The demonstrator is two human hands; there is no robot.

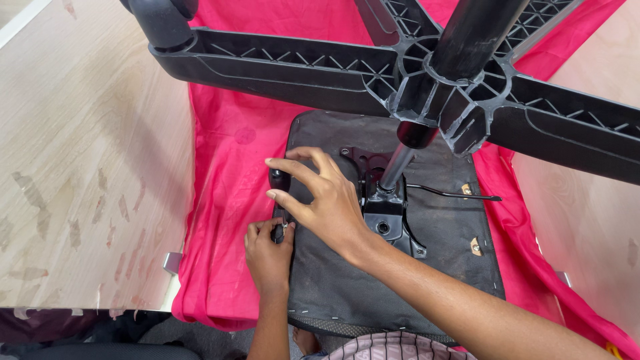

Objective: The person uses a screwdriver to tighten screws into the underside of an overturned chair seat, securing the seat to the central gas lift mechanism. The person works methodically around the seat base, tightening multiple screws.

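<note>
Pale wood-grain tabletop (80, 167) carries a bright pink cloth (230, 200), and on the cloth lies an upturned office chair seat with its dark grey fabric underside (400, 280) facing up; this seat is the landmark.

Head view. At the seat's centre sits a black metal tilt mechanism plate (387, 217), from which a gas-lift column (399, 163) rises to a black plastic five-arm star base (427, 73) that spans the top of the frame. A thin black lever (453, 195) runs from the plate toward the seat's far-right edge.

At the seat's left edge stands a black-handled screwdriver (279, 200), upright. Left hand (269, 250), just below it at that same edge, is curled tight around the lower shaft, fingers pinching near the tip. Right hand (327, 197) crosses over the seat from the right, fingers spread half open, fingertips touching the top of the handle (279, 179).
</note>
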